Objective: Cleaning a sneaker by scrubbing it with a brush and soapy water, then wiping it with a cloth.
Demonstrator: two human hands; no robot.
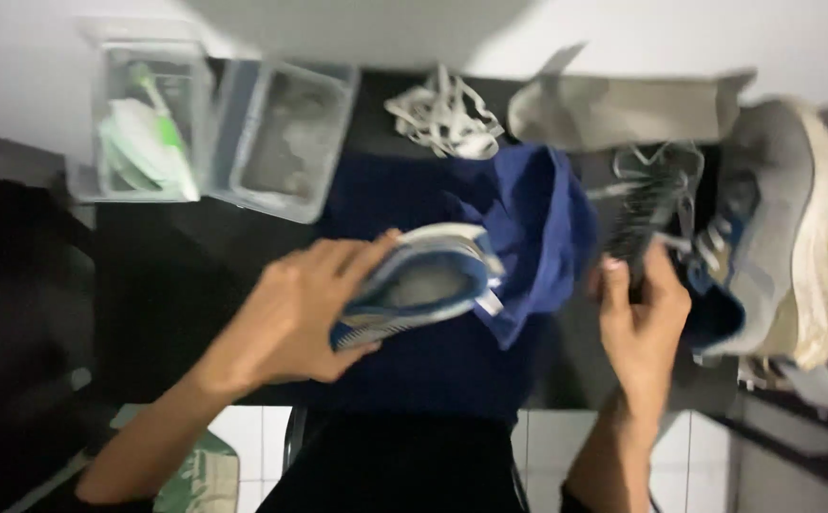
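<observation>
1. Blue cloth (528,218) lies in the middle of the dark surface (167,275), bunched up, and part of it hangs toward the person.
2. The left hand (304,313) is closed around a blue and white shoe insole (414,285). The thumb lies on top near the edge and the other fingers press from below, so the insole is held tilted, just above the blue cloth.
3. The right hand (642,318) grips a dark brush (647,214) by its handle, with the fingers curled around it. The bristle end points away from the person and is blurred.
4. The two hands are near each other but they do not touch; the folded edge of the cloth is between them.
5. A grey sneaker (780,228) with a thick pale sole lies on its side just to the right of the brush. It has blue parts near the opening.
6. White laces (447,119) lie in a loose heap behind the cloth, and a grey flat piece (623,109), maybe a second insole or a paper, lies beside them.
7. Two clear plastic boxes (285,142) stand at the far left. One holds something green and white (143,142), which I cannot identify because of the blur.
8. White floor tiles (566,446) show below the edge of the surface.
</observation>
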